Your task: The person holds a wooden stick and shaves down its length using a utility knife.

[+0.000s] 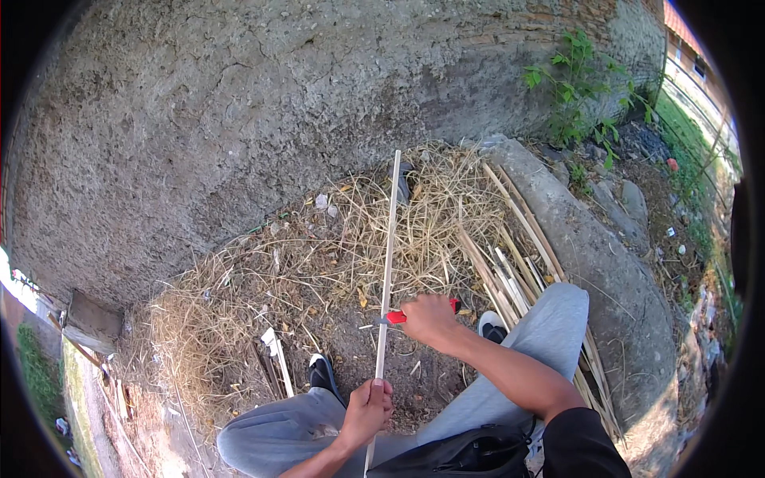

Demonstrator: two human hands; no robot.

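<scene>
A long, pale, narrow strip of bamboo or wood point(390, 247) runs nearly upright through the middle of the view, from my lap toward the wall. My left hand point(367, 412) is closed around its lower part, thumb along the strip. In my right hand point(431, 320) is a red-handled utility knife point(396, 317), gripped in a fist. Its grey blade touches or lies right at the strip, above my left hand. The red end of the handle shows past the far side of my fist.
Several split strips point(510, 275) lie by my right knee, beside a big stone slab point(613, 295). Shavings and dry straw point(446, 211) cover the ground before a rough wall point(263, 103). A few dark and pale pieces point(275, 362) lie near my left foot. A green plant point(574, 80) grows at the wall.
</scene>
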